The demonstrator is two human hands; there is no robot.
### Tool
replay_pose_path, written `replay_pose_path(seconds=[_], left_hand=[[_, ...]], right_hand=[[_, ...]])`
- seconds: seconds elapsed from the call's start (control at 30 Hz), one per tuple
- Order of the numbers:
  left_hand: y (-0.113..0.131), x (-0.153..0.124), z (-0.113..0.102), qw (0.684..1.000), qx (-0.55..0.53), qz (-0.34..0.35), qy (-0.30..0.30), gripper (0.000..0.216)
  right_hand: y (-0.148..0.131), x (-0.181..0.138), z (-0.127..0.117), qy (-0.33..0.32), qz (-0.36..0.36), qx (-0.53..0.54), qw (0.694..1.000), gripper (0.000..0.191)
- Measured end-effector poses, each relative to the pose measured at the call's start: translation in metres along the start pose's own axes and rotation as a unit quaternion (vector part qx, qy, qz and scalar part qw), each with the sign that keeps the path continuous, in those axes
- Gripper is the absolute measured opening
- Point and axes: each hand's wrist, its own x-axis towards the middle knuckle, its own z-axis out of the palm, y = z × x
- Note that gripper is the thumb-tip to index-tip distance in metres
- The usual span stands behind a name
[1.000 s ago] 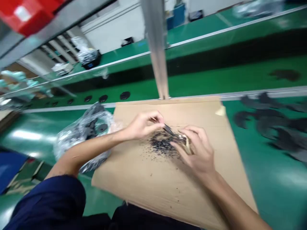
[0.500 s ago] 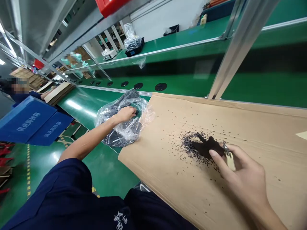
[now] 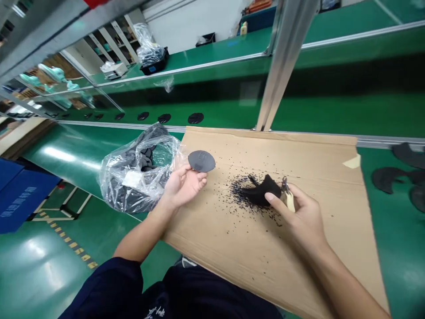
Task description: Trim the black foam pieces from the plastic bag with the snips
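My left hand, palm turned up, pinches a flat dark grey oval disc by its edge above the cardboard sheet. Just left of it lies a clear plastic bag with dark discs visible through its opening. My right hand is closed around small nippers with cream handles, their jaws pointing up. Its thumb rests against a black curved piece; whether that piece is gripped or only touched I cannot tell. Tiny black scraps are scattered around and under it.
A metal post rises behind the cardboard. Several black discs line the back of the green bench. Black curved parts lie at the right. Blue boxes stand at the left, beside the bench.
My left hand has come out of the plastic bag and moved right, now with a grey oval disc in its fingers. The view has swung right. My right hand keeps the nippers.
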Motion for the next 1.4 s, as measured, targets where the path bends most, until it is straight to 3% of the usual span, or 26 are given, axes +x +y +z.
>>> replay_pose_path(seconds=[0.1, 0.23, 0.33, 0.43, 0.5, 0.63, 0.73, 0.87, 0.97, 1.17, 1.23, 1.33, 1.4], left_hand=[[-0.022, 0.013, 0.015, 1.000, 0.012, -0.005, -0.028, 0.026], [-0.037, 0.015, 0.024, 0.976, 0.185, 0.072, -0.087, 0.033], [-0.045, 0.010, 0.026, 0.942, 0.282, 0.130, -0.127, 0.028], [-0.051, 0.005, 0.024, 0.911, 0.350, 0.139, -0.167, 0.032], [-0.054, 0.004, 0.022, 0.881, 0.408, 0.162, -0.175, 0.040], [-0.059, 0.002, 0.019, 0.798, 0.503, 0.273, -0.187, 0.044], [-0.063, 0.001, 0.018, 0.777, 0.521, 0.303, -0.183, 0.047], [-0.067, -0.001, 0.018, 0.778, 0.516, 0.308, -0.181, 0.044], [-0.070, -0.002, 0.019, 0.799, 0.491, 0.295, -0.184, 0.043], [-0.078, -0.001, 0.019, 0.902, 0.361, 0.167, -0.168, 0.039], [-0.078, 0.000, 0.020, 0.923, 0.321, 0.136, -0.162, 0.032], [-0.074, -0.001, 0.020, 0.924, 0.316, 0.140, -0.165, 0.028], [-0.070, -0.002, 0.020, 0.905, 0.352, 0.166, -0.171, 0.028]], right_hand=[[0.001, -0.002, 0.000, -0.005, 0.008, 0.023, 1.000, 0.038], [0.002, -0.004, 0.000, -0.017, 0.044, 0.064, 0.997, 0.039], [0.003, -0.004, 0.000, -0.049, 0.081, 0.094, 0.991, 0.034], [0.004, -0.004, 0.002, -0.083, 0.097, 0.108, 0.986, 0.039], [0.005, -0.005, 0.003, -0.100, 0.099, 0.095, 0.985, 0.041], [0.006, -0.008, 0.005, -0.127, 0.108, 0.067, 0.984, 0.040], [0.007, -0.009, 0.006, -0.138, 0.121, 0.071, 0.980, 0.040], [0.006, -0.009, 0.009, -0.129, 0.122, 0.086, 0.980, 0.039], [0.005, -0.009, 0.010, -0.122, 0.122, 0.096, 0.980, 0.037], [0.003, -0.010, 0.011, -0.119, 0.108, 0.104, 0.981, 0.034], [0.003, -0.010, 0.011, -0.122, 0.103, 0.096, 0.983, 0.033], [0.005, -0.011, 0.010, -0.114, 0.080, 0.064, 0.988, 0.033], [0.005, -0.012, 0.010, -0.092, 0.051, 0.025, 0.994, 0.033]])
